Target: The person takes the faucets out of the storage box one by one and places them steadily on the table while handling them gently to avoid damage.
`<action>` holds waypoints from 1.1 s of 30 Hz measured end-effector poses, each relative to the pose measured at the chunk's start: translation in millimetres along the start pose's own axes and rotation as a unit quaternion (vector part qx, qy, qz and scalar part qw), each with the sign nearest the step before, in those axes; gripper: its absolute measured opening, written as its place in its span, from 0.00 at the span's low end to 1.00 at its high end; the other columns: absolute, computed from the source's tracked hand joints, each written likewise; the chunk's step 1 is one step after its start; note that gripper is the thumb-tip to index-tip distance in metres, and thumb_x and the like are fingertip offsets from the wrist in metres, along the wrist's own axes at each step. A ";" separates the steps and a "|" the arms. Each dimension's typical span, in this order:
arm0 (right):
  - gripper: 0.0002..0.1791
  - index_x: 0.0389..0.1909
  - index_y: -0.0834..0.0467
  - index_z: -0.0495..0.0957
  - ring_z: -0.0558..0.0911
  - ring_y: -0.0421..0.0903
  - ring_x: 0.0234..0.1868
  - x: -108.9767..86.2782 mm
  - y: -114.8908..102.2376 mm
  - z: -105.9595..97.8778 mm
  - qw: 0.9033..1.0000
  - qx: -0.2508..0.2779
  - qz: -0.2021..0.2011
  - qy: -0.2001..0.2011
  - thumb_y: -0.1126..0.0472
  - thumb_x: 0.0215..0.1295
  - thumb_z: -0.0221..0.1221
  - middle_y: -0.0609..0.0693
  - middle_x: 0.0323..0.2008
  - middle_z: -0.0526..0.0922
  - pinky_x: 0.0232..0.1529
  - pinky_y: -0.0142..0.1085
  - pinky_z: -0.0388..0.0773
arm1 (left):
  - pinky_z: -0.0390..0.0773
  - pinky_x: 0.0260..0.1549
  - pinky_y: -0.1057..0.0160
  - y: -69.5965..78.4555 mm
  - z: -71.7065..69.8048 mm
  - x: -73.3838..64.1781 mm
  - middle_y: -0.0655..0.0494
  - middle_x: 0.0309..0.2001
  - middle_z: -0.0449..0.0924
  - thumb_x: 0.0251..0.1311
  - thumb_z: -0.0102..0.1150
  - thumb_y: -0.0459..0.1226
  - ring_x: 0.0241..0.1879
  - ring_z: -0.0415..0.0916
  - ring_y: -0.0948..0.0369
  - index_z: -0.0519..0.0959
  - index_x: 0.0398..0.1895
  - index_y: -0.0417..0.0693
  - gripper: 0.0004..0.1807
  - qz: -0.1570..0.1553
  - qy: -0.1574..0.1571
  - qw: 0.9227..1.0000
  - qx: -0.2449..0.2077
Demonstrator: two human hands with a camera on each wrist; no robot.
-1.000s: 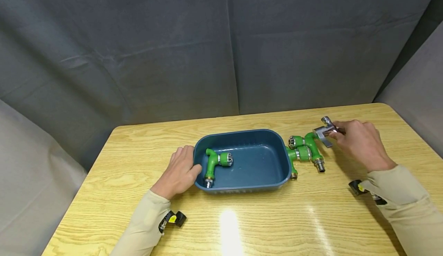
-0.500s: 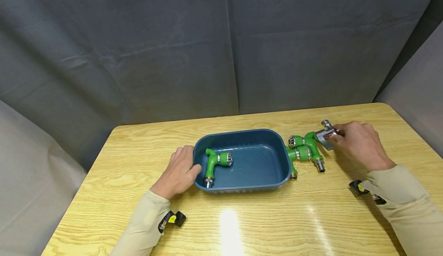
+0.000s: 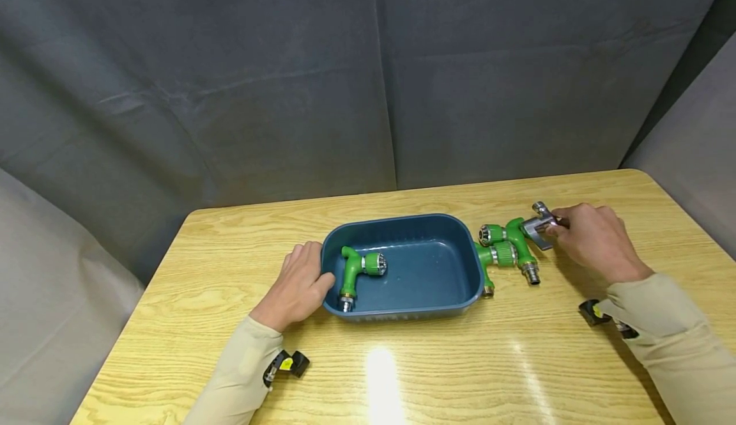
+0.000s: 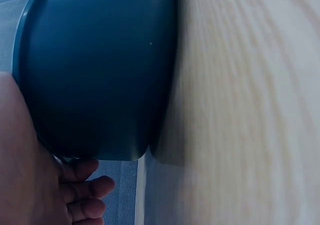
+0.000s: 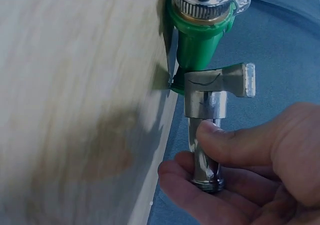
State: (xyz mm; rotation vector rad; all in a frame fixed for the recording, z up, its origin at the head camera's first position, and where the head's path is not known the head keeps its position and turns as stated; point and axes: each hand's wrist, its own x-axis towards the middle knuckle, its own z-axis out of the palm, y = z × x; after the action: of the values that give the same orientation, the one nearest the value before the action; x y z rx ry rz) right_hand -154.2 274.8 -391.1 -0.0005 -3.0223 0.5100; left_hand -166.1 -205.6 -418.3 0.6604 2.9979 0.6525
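At the right of the head view, my right hand [image 3: 596, 241] pinches a chrome tap [image 3: 538, 227] between thumb and fingers. The tap's far end is against or right beside a green tap [image 3: 519, 243]; the right wrist view shows them close together, and I cannot tell if they touch. My left hand [image 3: 294, 286] grips the left rim of a dark blue plastic basin [image 3: 402, 315], thumb at the inside edge and fingers around the outside. Inside the basin at its left lies another green tap [image 3: 352, 271] with a metal end.
A further green tap [image 3: 487, 265] lies between the basin's right wall and the other green tap, partly hidden by the rim. The wooden table [image 3: 437, 374] has a far edge before a grey curtain [image 3: 287, 92].
The chrome tap in my right hand has tilted and lowered a little toward the green tap, and the hand shifted slightly left. My left hand and the basin have stayed put.
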 end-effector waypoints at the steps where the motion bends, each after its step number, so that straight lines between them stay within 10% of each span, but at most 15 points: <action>1: 0.16 0.49 0.71 0.84 0.69 0.51 0.24 0.1 0.3 0.2 1.000 -0.001 -0.001 0.000 0.63 0.69 0.61 0.55 0.25 0.83 0.25 0.39 0.57 | 0.59 0.46 0.57 0.0 0.0 -0.1 0.52 0.41 0.70 0.63 0.49 0.39 0.44 0.60 0.55 0.72 0.53 0.40 0.18 0.000 0.000 1.000 -0.001; 33: 0.13 0.45 0.68 0.85 0.69 0.51 0.25 1.8 5.0 3.8 1.000 -0.008 0.004 -0.022 0.62 0.68 0.60 0.51 0.21 0.77 0.25 0.39 0.57 | 0.59 0.45 0.58 -0.9 0.6 0.6 0.53 0.41 0.69 0.63 0.49 0.39 0.43 0.60 0.55 0.72 0.53 0.41 0.17 -0.002 -0.003 1.000 -0.001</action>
State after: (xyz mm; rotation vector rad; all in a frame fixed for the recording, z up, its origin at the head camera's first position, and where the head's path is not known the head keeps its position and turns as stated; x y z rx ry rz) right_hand -156.3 278.3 -396.2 -0.0025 -3.0698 0.4936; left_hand -166.9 -205.9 -419.2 0.6552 2.9915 0.6511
